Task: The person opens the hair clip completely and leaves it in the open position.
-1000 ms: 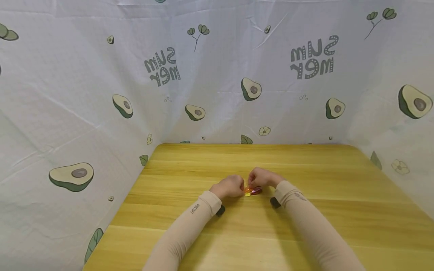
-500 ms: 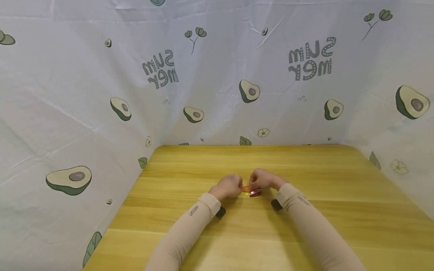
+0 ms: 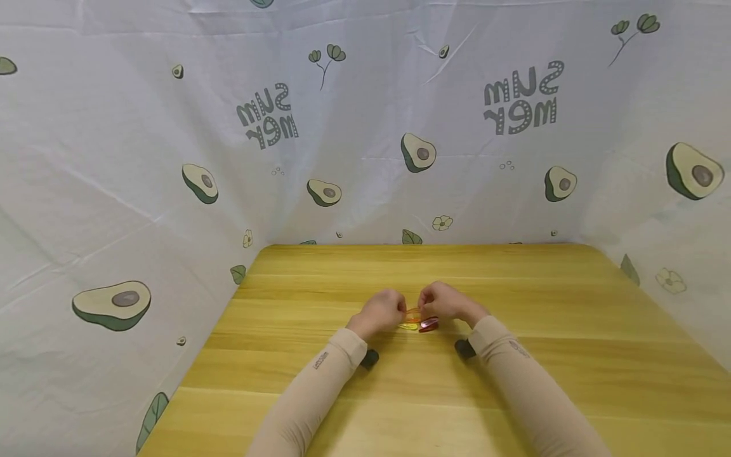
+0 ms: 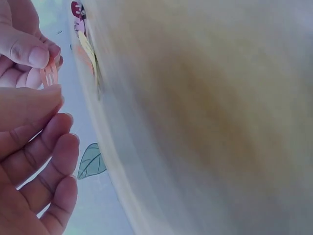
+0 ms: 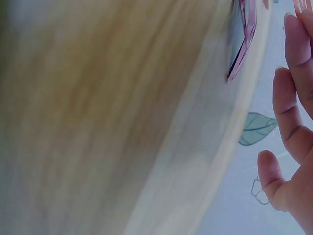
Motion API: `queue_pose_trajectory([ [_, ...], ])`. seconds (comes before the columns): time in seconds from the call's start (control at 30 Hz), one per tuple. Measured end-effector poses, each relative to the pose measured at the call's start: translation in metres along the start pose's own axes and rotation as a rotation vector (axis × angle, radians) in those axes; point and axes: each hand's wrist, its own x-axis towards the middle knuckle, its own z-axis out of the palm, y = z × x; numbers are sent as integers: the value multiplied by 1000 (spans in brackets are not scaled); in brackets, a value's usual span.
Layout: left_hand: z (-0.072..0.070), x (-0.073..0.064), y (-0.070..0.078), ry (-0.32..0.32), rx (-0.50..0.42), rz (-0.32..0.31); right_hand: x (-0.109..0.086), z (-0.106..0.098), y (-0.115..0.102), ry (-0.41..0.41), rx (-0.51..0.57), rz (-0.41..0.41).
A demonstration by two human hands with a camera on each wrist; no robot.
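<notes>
Both hands pinch one orange snap hair clip (image 4: 49, 74) between them, raised above the wooden table. My left hand (image 3: 381, 312) has its lower end between thumb and forefinger; the other left fingers are loosely bent. My right hand (image 3: 444, 301) grips the opposite end, its thumb plainly visible in the left wrist view. Below the hands lie a yellow hair clip (image 3: 408, 326), a pink one (image 3: 430, 322) and a red one (image 3: 427, 329), close together. A second orange clip (image 4: 85, 58) shows beside the yellow one. The right wrist view catches only a corner of the held clip (image 5: 302, 6).
The wooden table (image 3: 491, 387) extends around the hands on every side. A white curtain (image 3: 365, 114) with avocado and leaf prints hangs behind it and along both sides. Black wrist straps (image 3: 369, 359) sit under both forearms.
The hands have stayed close together, the left one shifting slightly left and up in the head view. The yellow, pink and red clips on the table show more clearly. The head view has shifted slightly.
</notes>
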Motion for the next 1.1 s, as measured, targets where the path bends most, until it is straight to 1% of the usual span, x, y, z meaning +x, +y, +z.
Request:
queue_pose_trajectory([
  [0.13,-2,-2,-2,25,-62,-13,-3,1,-1,40,1,-24],
  [0.2,-3,-3,-2,40,-96,-1,-5,1,-2,54,11,-38],
  [0.3,-4,-5,-5,60,-151,21,-10,1,-4,67,48,-58],
  [0.43,-3,-6,-9,77,-202,47,-14,2,-7,86,120,-71],
  [0.57,-5,-8,-10,78,-262,45,-18,3,-8,115,146,-89],
  [0.7,-7,-11,-8,83,-292,27,-23,4,-10,148,139,-123],
  [0.8,-8,-13,-7,90,-303,28,-26,5,-13,173,136,-134],
  [0.97,-13,-16,-5,87,-315,57,-28,6,-18,199,121,-142],
  [1.1,-17,-17,-5,70,-318,90,-31,5,-22,189,126,-141],
])
